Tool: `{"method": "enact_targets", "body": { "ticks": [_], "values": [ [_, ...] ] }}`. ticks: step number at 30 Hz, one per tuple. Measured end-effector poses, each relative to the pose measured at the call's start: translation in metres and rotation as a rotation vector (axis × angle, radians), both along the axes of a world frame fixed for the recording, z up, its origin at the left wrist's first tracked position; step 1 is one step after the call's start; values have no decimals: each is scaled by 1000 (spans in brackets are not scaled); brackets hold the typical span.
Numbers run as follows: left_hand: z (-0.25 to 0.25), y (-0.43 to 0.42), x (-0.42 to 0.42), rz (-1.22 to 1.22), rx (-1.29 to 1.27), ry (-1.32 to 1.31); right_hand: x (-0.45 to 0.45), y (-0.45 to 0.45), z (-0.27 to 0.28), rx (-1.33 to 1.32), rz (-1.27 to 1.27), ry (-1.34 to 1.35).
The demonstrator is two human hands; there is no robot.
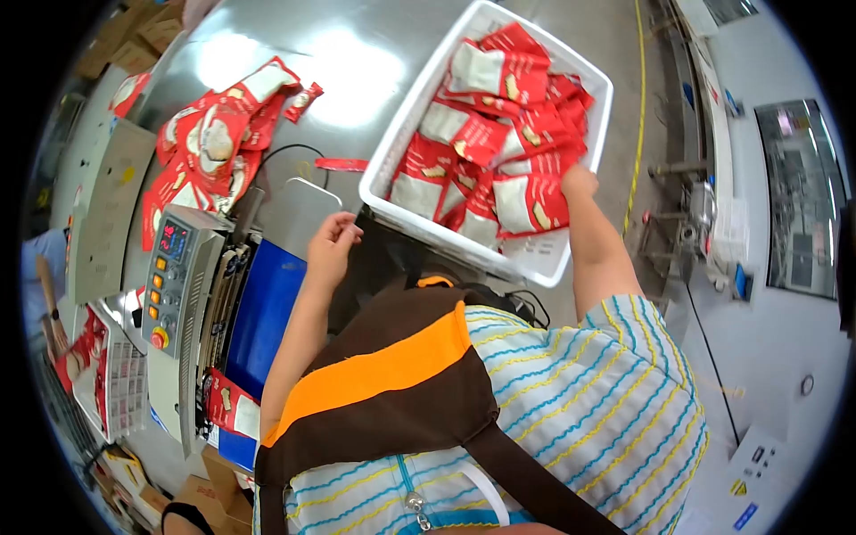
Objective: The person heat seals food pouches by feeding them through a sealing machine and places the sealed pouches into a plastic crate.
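Observation:
Many red and white bags (526, 125) fill a white plastic basket (406, 116) at the top centre. My right hand (580, 181) is at the basket's right side, touching the edge of a bag there; its fingertips are hidden against the red packaging. My left hand (335, 234) is raised left of the basket's near corner, its thumb and fingers drawn together, with a small pale patch at the fingertips too small to name. Below it, a blue surface (259, 312) lies beside the sealing machine (183, 267). One red bag (232, 403) rests at the machine's lower end.
A pile of red bags (214, 134) and a small red packet (304, 102) lie on the metal table (357, 53). At the far left, a co-worker's arm (49, 299) reaches toward another white basket (125, 383). A black cable crosses the table.

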State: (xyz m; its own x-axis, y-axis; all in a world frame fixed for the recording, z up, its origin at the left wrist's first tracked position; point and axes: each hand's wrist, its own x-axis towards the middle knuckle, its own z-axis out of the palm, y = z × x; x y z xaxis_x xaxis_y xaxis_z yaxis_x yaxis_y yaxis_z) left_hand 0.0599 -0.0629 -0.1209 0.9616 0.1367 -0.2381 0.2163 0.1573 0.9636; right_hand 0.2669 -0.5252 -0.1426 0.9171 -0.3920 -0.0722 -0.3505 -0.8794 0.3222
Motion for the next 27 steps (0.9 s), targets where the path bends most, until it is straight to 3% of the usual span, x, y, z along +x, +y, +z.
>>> {"method": "enact_targets", "body": {
  "ticks": [1, 4, 7, 8, 10, 13, 16, 18, 20, 21, 24, 25, 27],
  "values": [
    [-5, 4, -4, 4, 1, 7, 6, -4, -3, -39, 33, 51],
    [-1, 16, -8, -26, 33, 14, 5, 22, 24, -79, 468, -120],
    [16, 17, -4, -122, 50, -29, -1, 77, 69, 570, 866, -121],
    [25, 14, 1, -176, 112, -60, -21, 119, 117, 730, 857, 52],
    [50, 5, 10, -285, 243, -116, -52, 179, 182, 756, 939, 145],
    [109, -9, 23, -181, 724, -554, -77, 235, 240, 750, 1211, 194],
    [144, -1, 34, -68, 909, -825, -93, 287, 270, 764, 1497, 287],
    [153, 14, 29, 77, 1010, -796, -99, 319, 281, 860, 1621, 363],
    [145, 43, 11, 160, 1032, -651, -89, 342, 269, 1040, 1686, 188],
    [148, 54, 0, 319, 989, -602, -82, 353, 259, 1136, 1713, 99],
    [146, 85, -44, 746, 778, -326, -65, 371, 232, 1215, 1420, -8],
    [130, 96, -58, 851, 531, -282, -55, 378, 217, 1319, 1306, 244],
    [132, 98, -77, 921, 302, -283, -51, 397, 176, 1756, 1030, 748]
  ]
}}
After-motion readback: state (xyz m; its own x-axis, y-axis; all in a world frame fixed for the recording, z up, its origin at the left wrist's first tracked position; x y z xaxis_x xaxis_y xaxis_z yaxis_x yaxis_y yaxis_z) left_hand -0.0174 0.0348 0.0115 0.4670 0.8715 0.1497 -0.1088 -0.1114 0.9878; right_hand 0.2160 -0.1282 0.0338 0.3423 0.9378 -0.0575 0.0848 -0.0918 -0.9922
